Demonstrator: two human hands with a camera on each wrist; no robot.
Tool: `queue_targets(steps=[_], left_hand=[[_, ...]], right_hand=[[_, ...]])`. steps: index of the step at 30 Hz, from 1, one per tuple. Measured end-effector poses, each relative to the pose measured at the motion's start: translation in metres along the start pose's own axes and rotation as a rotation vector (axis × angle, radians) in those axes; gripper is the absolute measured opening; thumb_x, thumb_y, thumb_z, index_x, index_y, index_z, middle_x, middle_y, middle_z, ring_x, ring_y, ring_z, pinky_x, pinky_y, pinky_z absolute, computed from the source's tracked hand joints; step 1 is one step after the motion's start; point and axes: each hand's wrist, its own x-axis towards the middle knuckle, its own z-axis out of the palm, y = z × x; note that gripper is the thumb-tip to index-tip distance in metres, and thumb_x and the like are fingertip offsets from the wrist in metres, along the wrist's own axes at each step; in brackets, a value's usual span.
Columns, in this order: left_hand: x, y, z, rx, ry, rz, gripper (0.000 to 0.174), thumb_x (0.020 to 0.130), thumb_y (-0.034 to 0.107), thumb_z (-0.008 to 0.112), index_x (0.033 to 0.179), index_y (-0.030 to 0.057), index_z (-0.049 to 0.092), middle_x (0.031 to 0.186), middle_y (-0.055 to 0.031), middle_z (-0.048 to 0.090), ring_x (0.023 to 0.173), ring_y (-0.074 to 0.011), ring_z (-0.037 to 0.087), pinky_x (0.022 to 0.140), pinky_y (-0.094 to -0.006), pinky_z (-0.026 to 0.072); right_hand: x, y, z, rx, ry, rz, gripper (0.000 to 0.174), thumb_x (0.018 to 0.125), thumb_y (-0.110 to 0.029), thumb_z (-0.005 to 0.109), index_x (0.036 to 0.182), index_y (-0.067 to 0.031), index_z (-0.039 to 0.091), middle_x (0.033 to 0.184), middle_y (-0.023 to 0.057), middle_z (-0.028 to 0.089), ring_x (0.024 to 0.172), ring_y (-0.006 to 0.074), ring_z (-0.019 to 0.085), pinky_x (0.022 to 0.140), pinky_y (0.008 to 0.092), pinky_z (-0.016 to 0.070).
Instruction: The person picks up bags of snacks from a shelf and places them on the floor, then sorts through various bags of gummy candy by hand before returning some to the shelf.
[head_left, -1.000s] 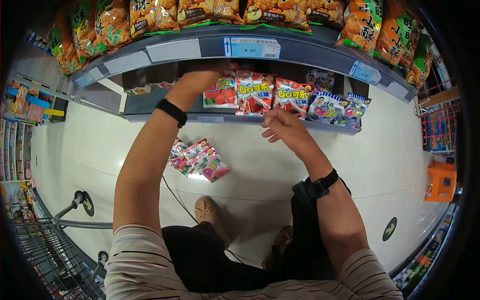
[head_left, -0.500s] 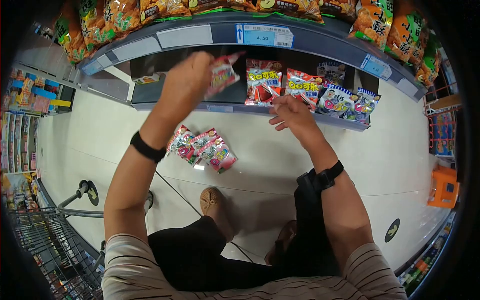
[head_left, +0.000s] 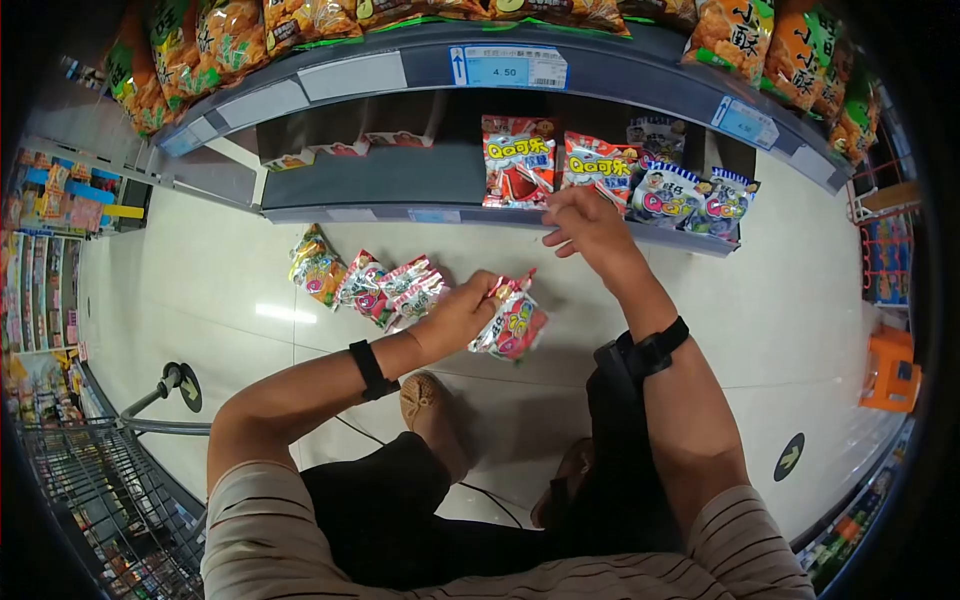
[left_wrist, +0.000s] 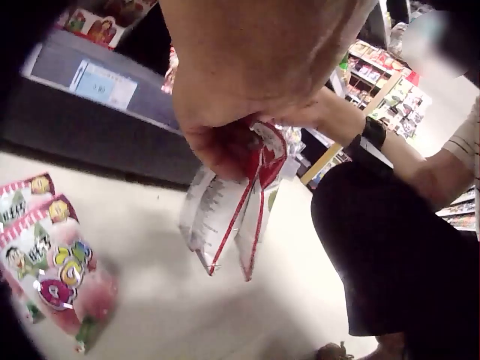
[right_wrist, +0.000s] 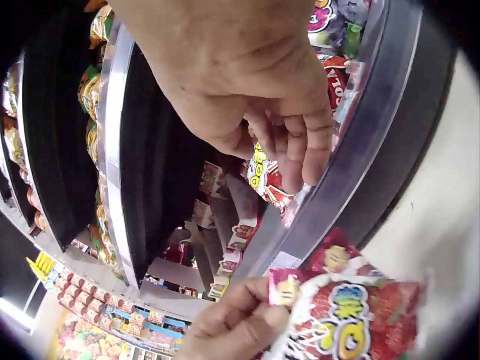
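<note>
On the lower shelf (head_left: 370, 185), two red packets (head_left: 518, 160) were set side by side, with striped purple packets (head_left: 660, 197) placed beside them towards the right end. Small printed cartons (head_left: 345, 148) could be seen at the back left. Above, orange snack bags (head_left: 235, 40) were lined up along the upper shelf (head_left: 430, 70), and a price label (head_left: 510, 68) was fixed to its front edge.

Two strawberry packets (right_wrist: 352, 319) were pinched at their top ends by the left hand (head_left: 455, 325), its grip closed on them, and were held over the floor in front of the lower shelf. The right hand (head_left: 595, 235) was held by that shelf's front edge, near the red packets, its fingers loosely bent and its grip open; whether a packet was touched could not be told.

On the pale tiled floor (head_left: 700, 320), an orange packet (head_left: 318, 270) and pink packets (head_left: 412, 285) were laid in a row left of the held ones. A strip of tile was left between that row and the shelf edge. A wire cart (head_left: 95, 490) was seen at the left, an orange stool (head_left: 890, 372) at the far right, and a thin black cable (head_left: 490, 495) lay near the person's feet.
</note>
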Motion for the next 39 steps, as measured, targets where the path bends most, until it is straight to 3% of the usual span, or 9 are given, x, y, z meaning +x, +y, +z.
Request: queue_targets(steps=[4,9,12,20,22,25,28,34,39], left_hand=[[-0.001,-0.06,0.01,0.189,-0.075,-0.086,0.024,0.098,0.01,0.058,0.12,0.0022,0.052,0.092,-0.0137,0.063,0.084,-0.0209,0.063,0.077,-0.0349,0.051],[-0.008,-0.101,-0.002,0.316,-0.032,-0.164,0.022,0.097,0.017,0.056,0.116,0.0041,0.053,0.103,-0.0227,0.065,0.098,-0.0422,0.065,0.082,-0.0472,0.052],[0.003,-0.11,-0.023,0.566,-0.174,-0.043,0.023,0.097,0.019,0.055,0.113,0.0031,0.055,0.099,-0.0241,0.066,0.093,-0.0433,0.065,0.08,-0.0507,0.0527],[0.1,0.053,-0.086,0.506,0.575,0.482,0.031,0.096,0.029,0.066,0.111,0.0025,0.062,0.1,-0.018,0.067,0.086,-0.035,0.063,0.079,-0.0424,0.0509],[0.135,0.046,-0.102,0.621,0.591,0.365,0.043,0.094,0.032,0.068,0.122,-0.0004,0.06,0.108,-0.0215,0.066,0.098,-0.0345,0.064,0.083,-0.0406,0.051],[0.162,0.061,-0.12,0.437,0.345,0.037,0.06,0.092,0.038,0.069,0.136,0.0006,0.052,0.111,-0.02,0.068,0.093,-0.0338,0.067,0.082,-0.0383,0.0546],[0.175,0.049,-0.116,0.023,0.299,0.027,0.065,0.09,0.043,0.07,0.137,0.0003,0.053,0.113,-0.0156,0.069,0.092,-0.0256,0.068,0.081,-0.0344,0.0557],[0.159,0.056,-0.114,-0.305,0.2,0.011,0.036,0.095,0.027,0.068,0.123,0.0046,0.064,0.111,-0.0078,0.069,0.097,-0.0156,0.066,0.082,-0.0291,0.0537],[0.111,0.083,-0.116,-0.309,0.338,0.244,0.022,0.1,0.021,0.063,0.111,0.0015,0.063,0.095,-0.0008,0.066,0.087,-0.008,0.06,0.076,-0.0244,0.0503]], right_hand=[[-0.001,0.002,-0.007,0.001,-0.014,0.004,0.032,0.097,-0.027,0.057,0.119,-0.0037,0.059,0.107,0.0118,0.067,0.088,0.0209,0.071,0.071,0.0313,0.0559],[-0.004,0.001,-0.011,-0.033,-0.034,0.031,0.032,0.098,-0.029,0.056,0.118,-0.0052,0.059,0.108,0.0113,0.066,0.088,0.0211,0.071,0.071,0.0316,0.0559],[-0.006,0.003,-0.014,-0.037,-0.039,0.036,0.031,0.099,-0.029,0.056,0.118,-0.005,0.059,0.108,0.0113,0.066,0.089,0.0212,0.071,0.071,0.0316,0.056],[-0.011,0.002,-0.025,-0.047,-0.017,0.023,0.032,0.099,-0.028,0.055,0.119,-0.0038,0.061,0.108,0.0115,0.067,0.088,0.0214,0.072,0.071,0.0318,0.0562],[-0.015,0.0,-0.029,-0.041,-0.001,0.024,0.033,0.099,-0.028,0.055,0.12,-0.003,0.06,0.108,0.0124,0.067,0.088,0.0214,0.072,0.071,0.0317,0.0563],[-0.019,0.002,-0.037,-0.038,0.036,0.017,0.034,0.099,-0.028,0.055,0.121,-0.0021,0.06,0.108,0.0135,0.068,0.088,0.0213,0.072,0.071,0.0315,0.0563],[-0.022,0.0,-0.044,-0.037,0.06,0.018,0.035,0.099,-0.029,0.054,0.121,-0.0015,0.06,0.107,0.014,0.069,0.088,0.0213,0.072,0.071,0.0313,0.0562],[-0.023,0.0,-0.043,-0.03,0.068,0.003,0.036,0.099,-0.03,0.055,0.121,-0.0016,0.06,0.108,0.0143,0.069,0.088,0.0212,0.072,0.072,0.0317,0.0561],[-0.021,0.001,-0.038,-0.025,0.067,-0.021,0.033,0.098,-0.028,0.054,0.117,-0.0026,0.062,0.107,0.0128,0.069,0.088,0.0212,0.071,0.071,0.0313,0.0558]])
